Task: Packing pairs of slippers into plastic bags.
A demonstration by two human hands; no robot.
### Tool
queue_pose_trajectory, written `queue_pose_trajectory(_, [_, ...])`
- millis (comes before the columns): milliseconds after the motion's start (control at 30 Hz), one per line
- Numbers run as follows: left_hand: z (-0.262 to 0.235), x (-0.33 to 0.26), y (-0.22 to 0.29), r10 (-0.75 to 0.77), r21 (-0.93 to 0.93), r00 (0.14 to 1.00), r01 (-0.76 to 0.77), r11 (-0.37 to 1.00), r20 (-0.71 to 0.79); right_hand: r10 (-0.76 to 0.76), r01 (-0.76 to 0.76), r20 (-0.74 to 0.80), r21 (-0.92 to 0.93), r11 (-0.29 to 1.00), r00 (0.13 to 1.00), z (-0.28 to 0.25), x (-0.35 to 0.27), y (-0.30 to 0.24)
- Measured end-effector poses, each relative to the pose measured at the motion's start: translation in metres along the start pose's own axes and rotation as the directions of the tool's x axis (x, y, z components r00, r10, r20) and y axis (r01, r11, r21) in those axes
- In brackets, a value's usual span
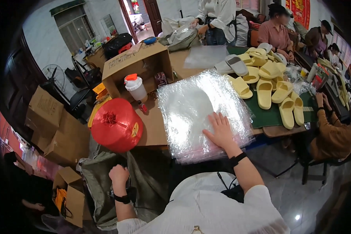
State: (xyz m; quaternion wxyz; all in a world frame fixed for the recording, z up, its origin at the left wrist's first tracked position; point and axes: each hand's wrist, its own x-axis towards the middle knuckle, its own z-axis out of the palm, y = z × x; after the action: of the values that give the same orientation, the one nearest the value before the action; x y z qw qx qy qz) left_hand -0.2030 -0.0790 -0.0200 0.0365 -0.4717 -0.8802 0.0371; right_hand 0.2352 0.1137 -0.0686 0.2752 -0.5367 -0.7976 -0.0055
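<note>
My right hand (221, 130) lies flat, fingers spread, on a stack of clear, shiny plastic bags (183, 113) at the table's near edge. My left hand (119, 174) is closed like a fist, lower and further left, over a grey-green woven sack (99, 171). Its curled fingers are turned away, so whatever they may hold is hidden. A big red ball of plastic twine (115, 123) sits on the table beyond my left hand. To the right of the bags is a heap of pale yellow slippers (264, 91), with a grey slipper (236, 65) beside it.
An open cardboard box (132, 62) lies on its side at the table's far left, with a shaker bottle (135, 87) before it. Cardboard cartons (66, 132) stand on the left floor. A person in white (218, 19) handles plastic across the table; several others sit along the right.
</note>
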Motion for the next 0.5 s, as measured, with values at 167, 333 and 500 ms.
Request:
queue_pose_trajectory(167, [-0.106,-0.032,0.107,0.150,-0.626,0.958,-0.274,0.730,-0.244,-0.006,0.006,0.000,-0.031,1.000,1.000,0.001,0.001,0.004])
queue_pose_trajectory(333, [-0.083,-0.003,0.194,0.384,-0.595,0.712,-0.702,0.390,-0.588,-0.005,0.006,0.029,-0.055,0.998,1.000,0.003,-0.001,0.002])
queue_pose_trajectory(500, [-0.029,0.014,0.254,0.608,-0.447,0.562,-0.824,0.349,-0.561,-0.018,0.018,-0.009,-0.034,0.999,1.000,0.005,-0.001,-0.002])
